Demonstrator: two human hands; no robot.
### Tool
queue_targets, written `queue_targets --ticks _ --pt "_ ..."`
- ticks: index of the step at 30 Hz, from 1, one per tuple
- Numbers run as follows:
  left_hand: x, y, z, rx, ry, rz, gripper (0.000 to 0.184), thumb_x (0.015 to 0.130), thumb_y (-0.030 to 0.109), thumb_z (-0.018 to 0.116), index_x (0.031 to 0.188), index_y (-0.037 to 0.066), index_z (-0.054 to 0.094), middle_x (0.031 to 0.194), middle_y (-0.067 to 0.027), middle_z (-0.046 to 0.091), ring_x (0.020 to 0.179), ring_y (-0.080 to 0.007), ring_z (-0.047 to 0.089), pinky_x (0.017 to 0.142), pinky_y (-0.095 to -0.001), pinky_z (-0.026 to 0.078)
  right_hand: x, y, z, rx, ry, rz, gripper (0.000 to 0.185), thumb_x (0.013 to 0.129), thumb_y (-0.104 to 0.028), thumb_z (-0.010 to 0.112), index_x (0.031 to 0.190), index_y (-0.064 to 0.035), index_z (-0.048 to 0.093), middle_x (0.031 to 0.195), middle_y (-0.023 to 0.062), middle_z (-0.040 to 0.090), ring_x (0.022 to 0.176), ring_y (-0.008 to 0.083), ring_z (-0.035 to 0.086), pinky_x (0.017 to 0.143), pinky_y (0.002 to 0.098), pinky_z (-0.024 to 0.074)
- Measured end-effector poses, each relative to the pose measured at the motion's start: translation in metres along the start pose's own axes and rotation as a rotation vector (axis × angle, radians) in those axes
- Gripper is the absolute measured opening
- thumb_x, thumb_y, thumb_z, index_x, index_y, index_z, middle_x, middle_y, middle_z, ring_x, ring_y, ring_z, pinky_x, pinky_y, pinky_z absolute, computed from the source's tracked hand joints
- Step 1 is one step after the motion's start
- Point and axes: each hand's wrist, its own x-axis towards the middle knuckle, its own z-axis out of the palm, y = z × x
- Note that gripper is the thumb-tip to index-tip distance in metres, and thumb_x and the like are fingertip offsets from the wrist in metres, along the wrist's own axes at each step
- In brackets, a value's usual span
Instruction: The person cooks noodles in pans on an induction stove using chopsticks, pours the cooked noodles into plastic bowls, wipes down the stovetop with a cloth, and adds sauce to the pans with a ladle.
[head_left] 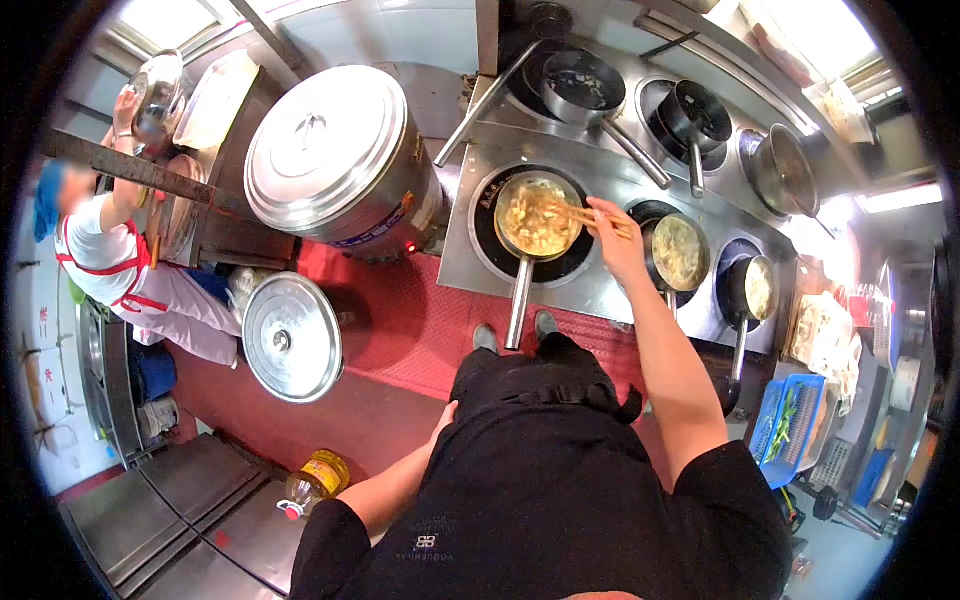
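Note:
My right hand (615, 240) is closed around wooden chopsticks (578, 213), whose tips reach into the food in a pan (537, 216) on the front left burner. The pan's handle points toward me. Beside it, to the right, two more pans, one with yellowish food (678, 252) and a smaller one (752, 288), sit on their burners. Hanging low at my left side, my left hand (447, 418) rests against the black apron or clothing, and its fingers are mostly hidden.
Darker pans (583, 85) stand on the back burners. A large lidded pot (325, 150) and another lid (291, 337) are to the left. A co-worker (110, 230) stands far left. An oil bottle (318, 482) is lower left, a blue basket (787, 430) right.

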Motion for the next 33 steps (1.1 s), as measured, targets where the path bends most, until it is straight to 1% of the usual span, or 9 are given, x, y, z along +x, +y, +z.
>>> queue_targets --ticks 2,8,10,15,20,27,29,31,33 --pt "0.000 0.001 -0.001 0.131 -0.021 0.089 0.073 0.093 0.058 0.043 0.137 0.000 0.049 0.137 -0.0190 0.054 0.124 -0.0347 0.052 0.111 -0.0400 0.037 0.012 0.028 0.008 0.016 0.074 -0.094 0.023 0.100 -0.014 0.053 0.118 -0.0060 0.065 0.105 0.0027 0.067 0.094 0.0104 0.061 0.081 0.0240 0.0494" --pt "0.047 -0.029 -0.046 0.335 0.037 0.352 0.070 0.094 0.054 0.044 0.138 -0.001 0.046 0.136 -0.0210 0.054 0.122 -0.0359 0.053 0.111 -0.0404 0.037 -0.029 0.009 -0.018 -0.143 -0.199 0.068 0.024 0.099 -0.018 0.055 0.117 -0.0070 0.067 0.101 0.0020 0.067 0.088 0.0104 0.061 0.079 0.0236 0.0496" --pt "0.065 -0.035 -0.063 -0.107 0.011 0.080 0.068 0.096 0.052 0.043 0.139 -0.001 0.045 0.137 -0.0197 0.053 0.125 -0.0350 0.051 0.112 -0.0401 0.036 -0.031 -0.010 -0.045 -0.117 -0.083 0.117 0.024 0.100 -0.019 0.054 0.117 -0.0070 0.066 0.102 0.0029 0.067 0.089 0.0101 0.060 0.080 0.0244 0.0496" --pt "0.003 0.007 -0.001 0.044 0.032 0.047 0.069 0.097 0.052 0.041 0.141 -0.001 0.043 0.139 -0.0190 0.052 0.127 -0.0344 0.049 0.112 -0.0395 0.036 0.000 0.000 -0.035 -0.089 0.140 -0.033 0.023 0.100 -0.016 0.053 0.117 -0.0070 0.065 0.102 0.0031 0.068 0.091 0.0104 0.060 0.082 0.0244 0.0481" --pt "0.018 0.006 -0.014 0.063 0.021 0.041 0.069 0.097 0.053 0.041 0.141 0.000 0.043 0.138 -0.0187 0.052 0.127 -0.0343 0.049 0.111 -0.0395 0.037 -0.016 -0.004 -0.012 -0.209 -0.182 -0.041 0.023 0.099 -0.014 0.053 0.118 -0.0071 0.065 0.104 0.0025 0.068 0.095 0.0112 0.059 0.087 0.0249 0.0461" --pt "0.022 -0.002 -0.020 0.011 0.040 0.037 0.068 0.096 0.052 0.041 0.139 -0.001 0.044 0.136 -0.0188 0.053 0.125 -0.0341 0.050 0.109 -0.0395 0.038 -0.022 -0.034 -0.052 -0.350 -0.172 0.138 0.022 0.097 -0.017 0.057 0.114 -0.0089 0.068 0.103 0.0015 0.068 0.090 0.0103 0.060 0.079 0.0256 0.0491" --pt "0.022 -0.001 -0.019 0.017 0.044 0.036 0.068 0.096 0.052 0.042 0.139 -0.001 0.045 0.136 -0.0189 0.053 0.124 -0.0340 0.050 0.109 -0.0395 0.038 -0.020 -0.030 -0.021 -0.242 -0.249 0.108 0.023 0.097 -0.018 0.057 0.116 -0.0108 0.068 0.103 0.0021 0.069 0.085 0.0115 0.060 0.077 0.0262 0.0494" --pt "0.022 0.001 -0.019 0.029 0.046 0.033 0.067 0.096 0.052 0.042 0.138 -0.001 0.045 0.135 -0.0189 0.054 0.124 -0.0340 0.051 0.109 -0.0395 0.038 -0.006 -0.009 0.011 -0.207 -0.298 -0.147 0.025 0.097 -0.017 0.056 0.120 -0.0129 0.066 0.101 0.0022 0.068 0.080 0.0108 0.059 0.074 0.0256 0.0490" --pt "0.022 0.004 -0.019 0.041 0.049 0.032 0.067 0.096 0.052 0.042 0.138 -0.001 0.045 0.134 -0.0189 0.054 0.123 -0.0339 0.051 0.108 -0.0395 0.038 0.017 -0.002 0.023 -0.236 -0.214 -0.109 0.026 0.097 -0.017 0.056 0.121 -0.0131 0.065 0.103 0.0036 0.069 0.082 0.0120 0.060 0.075 0.0266 0.0494"
